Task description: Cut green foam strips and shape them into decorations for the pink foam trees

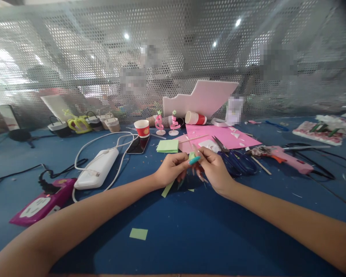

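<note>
Both hands meet over the middle of the blue table. My left hand [172, 168] is closed, its thumb and fingers pinching a small piece of light green paper [192, 155]. From the other side my right hand [216, 169] pinches the same piece, which the fingertips mostly hide. Just behind the hands lies a folded light green paper sheet [167, 146]. A green paper strip [167, 189] rests under my left hand, and a green paper rectangle [138, 233] lies nearer the front. Blue-handled scissors [240, 161] are right beside my right hand.
Pink paper [219, 134] spreads behind the scissors. A pink glue gun [291, 158] lies on the right. To the left are a white power bank [99, 169], a purple power strip [43, 202], a phone [138, 145] and a red paper cup [142, 129]. A perforated metal screen [103, 57] stands behind.
</note>
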A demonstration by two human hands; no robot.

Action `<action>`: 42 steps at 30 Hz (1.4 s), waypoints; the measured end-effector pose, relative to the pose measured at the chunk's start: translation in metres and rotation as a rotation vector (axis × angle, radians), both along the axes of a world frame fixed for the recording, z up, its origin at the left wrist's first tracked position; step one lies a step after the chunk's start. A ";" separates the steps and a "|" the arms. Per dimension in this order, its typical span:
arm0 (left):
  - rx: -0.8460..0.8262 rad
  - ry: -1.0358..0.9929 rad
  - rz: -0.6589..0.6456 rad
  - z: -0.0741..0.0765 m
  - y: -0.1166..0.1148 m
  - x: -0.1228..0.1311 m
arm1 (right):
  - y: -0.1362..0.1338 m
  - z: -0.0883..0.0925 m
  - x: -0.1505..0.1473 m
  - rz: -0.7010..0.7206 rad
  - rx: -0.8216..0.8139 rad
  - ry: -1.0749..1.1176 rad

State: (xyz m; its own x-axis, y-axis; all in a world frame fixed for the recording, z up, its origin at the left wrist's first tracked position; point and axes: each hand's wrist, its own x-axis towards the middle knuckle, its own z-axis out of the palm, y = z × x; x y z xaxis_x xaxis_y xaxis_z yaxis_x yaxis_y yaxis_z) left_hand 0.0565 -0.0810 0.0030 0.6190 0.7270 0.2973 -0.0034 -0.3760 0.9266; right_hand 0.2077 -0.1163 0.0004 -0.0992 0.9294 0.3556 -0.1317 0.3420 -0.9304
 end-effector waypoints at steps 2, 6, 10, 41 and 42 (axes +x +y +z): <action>0.021 -0.013 0.001 0.000 0.001 0.000 | -0.001 0.002 0.000 0.022 -0.007 0.014; 0.071 -0.020 -0.004 0.003 0.003 0.000 | -0.002 0.009 0.001 0.101 -0.063 0.036; 0.066 -0.002 -0.025 0.005 0.004 0.000 | 0.001 0.014 0.003 0.194 -0.174 0.061; -0.016 0.189 -0.073 0.008 -0.002 -0.002 | 0.017 0.019 0.030 0.432 -0.074 -0.410; -0.033 0.175 -0.085 0.007 -0.001 -0.002 | 0.017 0.018 0.030 0.423 -0.063 -0.426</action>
State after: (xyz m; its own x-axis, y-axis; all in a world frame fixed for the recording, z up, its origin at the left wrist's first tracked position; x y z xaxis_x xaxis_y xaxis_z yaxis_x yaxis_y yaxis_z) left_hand 0.0543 -0.0825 0.0103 0.7184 0.6777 0.1568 0.1287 -0.3511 0.9275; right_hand 0.2375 -0.0992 0.0189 -0.5862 0.7963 0.1493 0.1445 0.2841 -0.9478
